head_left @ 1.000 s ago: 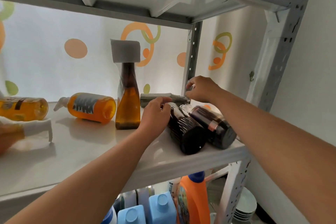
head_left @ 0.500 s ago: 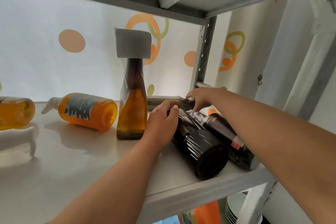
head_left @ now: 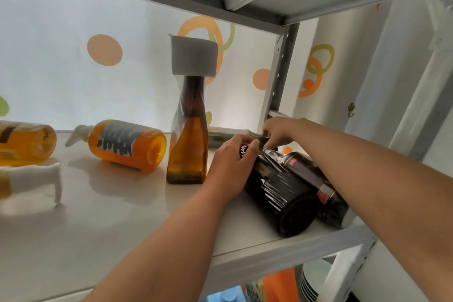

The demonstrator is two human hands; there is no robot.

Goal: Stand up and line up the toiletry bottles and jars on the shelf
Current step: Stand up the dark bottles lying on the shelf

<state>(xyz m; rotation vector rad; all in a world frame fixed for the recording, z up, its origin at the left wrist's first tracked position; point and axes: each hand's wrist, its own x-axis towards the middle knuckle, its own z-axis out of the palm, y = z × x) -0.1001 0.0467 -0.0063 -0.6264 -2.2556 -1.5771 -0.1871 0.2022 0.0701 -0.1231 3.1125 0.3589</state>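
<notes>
Two dark bottles lie on their sides at the right end of the white shelf (head_left: 110,223): a ribbed black bottle (head_left: 284,201) and a smooth dark bottle (head_left: 318,179) beside it. My left hand (head_left: 228,169) grips the ribbed bottle near its neck. My right hand (head_left: 277,132) reaches behind, fingers curled on the top of the smooth dark bottle, by a grey tube (head_left: 225,136) lying along the back. An amber glass bottle (head_left: 187,149) with a grey cap stands upright. An orange pump bottle (head_left: 127,144) lies on its side to the left.
Another orange bottle (head_left: 22,142) lies at the far left, with a white pump nozzle (head_left: 46,176) in front of it. A grey upright post (head_left: 279,81) stands behind my right hand. Below the shelf are an orange container (head_left: 282,287) and stacked white plates (head_left: 316,279).
The camera has moved closer and lower. My right hand dropped from the post area down to the dark bottles' tops. My left hand stays on the ribbed bottle.
</notes>
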